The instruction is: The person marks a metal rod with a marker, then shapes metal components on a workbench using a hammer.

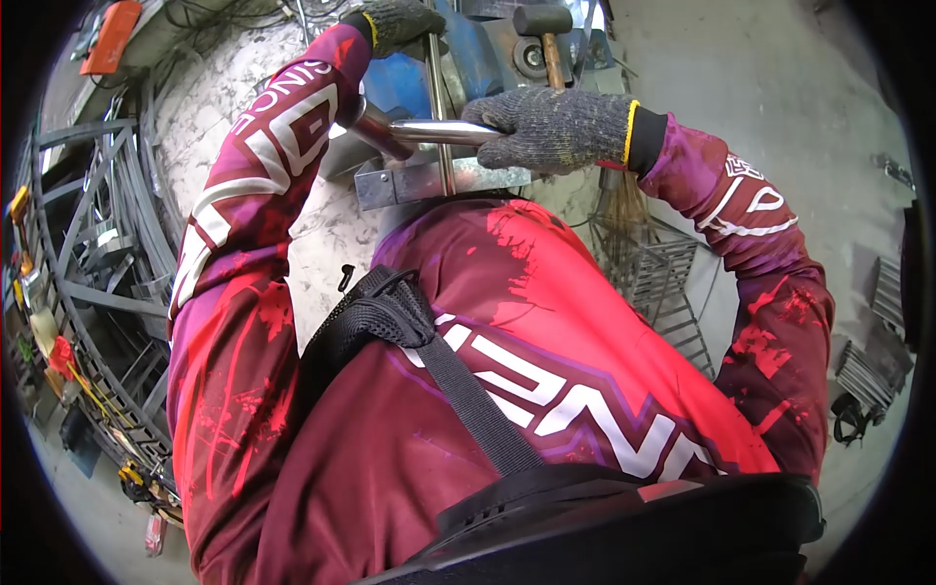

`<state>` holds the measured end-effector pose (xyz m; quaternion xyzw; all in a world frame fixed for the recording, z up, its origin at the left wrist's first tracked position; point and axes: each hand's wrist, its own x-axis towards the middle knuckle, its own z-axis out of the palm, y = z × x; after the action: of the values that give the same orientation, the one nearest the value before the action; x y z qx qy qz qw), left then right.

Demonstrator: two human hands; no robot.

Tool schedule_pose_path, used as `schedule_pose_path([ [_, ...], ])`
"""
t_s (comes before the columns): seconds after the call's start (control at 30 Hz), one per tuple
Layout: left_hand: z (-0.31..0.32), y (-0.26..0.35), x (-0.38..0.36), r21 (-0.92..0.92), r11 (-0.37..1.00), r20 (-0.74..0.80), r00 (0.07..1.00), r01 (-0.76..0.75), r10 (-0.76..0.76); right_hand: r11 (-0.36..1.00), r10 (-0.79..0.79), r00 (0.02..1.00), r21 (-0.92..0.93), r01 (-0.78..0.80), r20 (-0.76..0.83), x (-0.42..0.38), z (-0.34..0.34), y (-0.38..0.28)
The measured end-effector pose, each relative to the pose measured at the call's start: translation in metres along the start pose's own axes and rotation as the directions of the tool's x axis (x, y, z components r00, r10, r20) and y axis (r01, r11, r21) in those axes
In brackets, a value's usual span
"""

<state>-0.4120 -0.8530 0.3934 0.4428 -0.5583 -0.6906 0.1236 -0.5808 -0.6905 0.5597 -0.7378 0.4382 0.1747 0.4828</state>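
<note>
My left hand (402, 25), in a dark knitted glove, is at the top of the view, closed around the upper part of a shiny metal rod (441, 107). Some of its fingers are cut off by the frame's edge. The rod runs down across a flat galvanised metal bar (390, 187) near my waist. My right hand (556, 129), gloved too, grips the shiny tubular handle of a metal hammer (444, 131). Its thick cylindrical head lies to the left of the rod, beside my left forearm. The handle crosses the rod in this view.
Behind my hands stands a blue machine part (473, 58). A mallet (553, 60) with a wooden handle rests there. Metal strips (107, 214) fill a rack on the left. Grating (663, 273) lies at lower right, and an orange-red object (111, 37) at upper left.
</note>
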Motion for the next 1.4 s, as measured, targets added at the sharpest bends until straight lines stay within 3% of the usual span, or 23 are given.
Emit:
schedule_pose_path([
  [0.07,-0.003,-0.009,0.007,-0.1,0.995,0.002,1.0,0.021,-0.021,0.999,-0.022,1.0,0.026,0.022,-0.013,0.002,0.001,0.001],
  [0.17,-0.004,-0.008,0.007,-0.076,0.995,0.058,0.997,0.061,-0.056,0.99,0.112,0.99,-0.096,-0.104,0.083,0.005,-0.001,0.001],
  [0.23,-0.005,-0.011,0.008,-0.102,0.994,0.057,0.998,0.045,-0.039,0.989,-0.08,0.997,-0.127,0.078,-0.014,0.005,0.008,0.01],
  [0.33,0.003,-0.024,0.013,-0.142,0.989,0.071,0.997,0.033,-0.023,0.994,-0.111,0.991,-0.03,0.109,-0.08,0.002,0.019,0.015],
  [0.4,0.006,-0.027,0.015,-0.051,0.998,0.093,0.995,0.041,-0.036,0.996,-0.047,0.998,-0.081,0.043,-0.042,-0.001,0.017,0.016],
  [0.47,0.018,-0.016,0.004,-0.046,0.998,0.099,0.995,0.032,-0.028,0.976,0.117,0.991,-0.192,-0.102,0.065,-0.003,0.017,0.016],
  [0.5,0.029,-0.01,-0.011,-0.043,0.999,0.039,0.999,-0.033,0.034,0.982,-0.023,1.0,-0.189,0.019,-0.02,-0.006,0.026,0.03],
  [0.53,0.026,-0.011,-0.009,-0.047,0.998,0.042,0.999,-0.033,0.035,0.982,-0.02,1.0,-0.189,0.016,-0.018,-0.008,0.024,0.029],
  [0.63,0.004,-0.04,0.022,-0.217,0.976,0.05,0.999,0.03,-0.02,0.987,-0.005,0.996,0.16,0.02,-0.094,-0.019,0.018,0.014],
  [0.67,0.002,-0.043,0.024,-0.217,0.976,0.056,0.998,0.034,-0.022,0.986,-0.001,0.996,0.166,0.017,-0.094,-0.027,0.013,0.005],
  [0.73,-0.002,-0.05,0.028,-0.231,0.973,0.047,0.999,0.025,-0.014,0.935,0.139,0.982,0.345,-0.086,-0.13,-0.038,0.001,-0.003],
  [0.8,-0.004,-0.051,0.028,-0.232,0.973,0.048,0.999,0.009,0.003,0.966,0.133,0.963,0.247,-0.074,-0.233,-0.049,0.003,-0.002],
  [0.87,-0.007,-0.055,0.031,-0.238,0.971,0.058,0.998,0.0,0.014,0.893,0.309,0.938,0.386,-0.23,-0.156,-0.059,-0.006,-0.006],
  [0.93,-0.008,-0.054,0.031,-0.242,0.97,0.063,0.998,-0.015,0.031,0.893,0.308,0.937,0.389,-0.224,-0.167,-0.061,-0.005,0.01],
  [1.0,-0.011,-0.058,0.034,-0.257,0.966,0.059,0.997,-0.026,0.043,0.977,0.17,0.917,0.183,-0.109,-0.362,-0.053,0.002,0.034],
  [1.07,-0.011,-0.059,0.034,-0.277,0.96,0.048,0.997,-0.044,0.059,0.962,0.226,0.921,0.22,-0.16,-0.316,-0.057,0.005,0.036],
  [1.17,-0.012,-0.061,0.034,-0.317,0.946,0.018,0.997,-0.067,0.077,0.974,0.116,0.93,0.222,-0.039,-0.348,-0.054,0.011,0.044],
  [1.23,-0.012,-0.061,0.033,-0.347,0.934,-0.007,0.996,-0.082,0.085,0.994,0.107,0.941,0.058,-0.093,-0.322,-0.052,0.006,0.036],
  [1.33,-0.012,-0.059,0.031,-0.39,0.916,-0.045,0.995,-0.099,0.088,0.991,0.111,0.969,-0.044,-0.124,-0.221,-0.04,-0.006,0.024],
  [1.4,-0.011,-0.055,0.023,-0.445,0.895,-0.046,0.999,-0.034,0.016,0.998,0.039,0.979,-0.037,-0.047,-0.202,-0.036,-0.007,0.022],
])
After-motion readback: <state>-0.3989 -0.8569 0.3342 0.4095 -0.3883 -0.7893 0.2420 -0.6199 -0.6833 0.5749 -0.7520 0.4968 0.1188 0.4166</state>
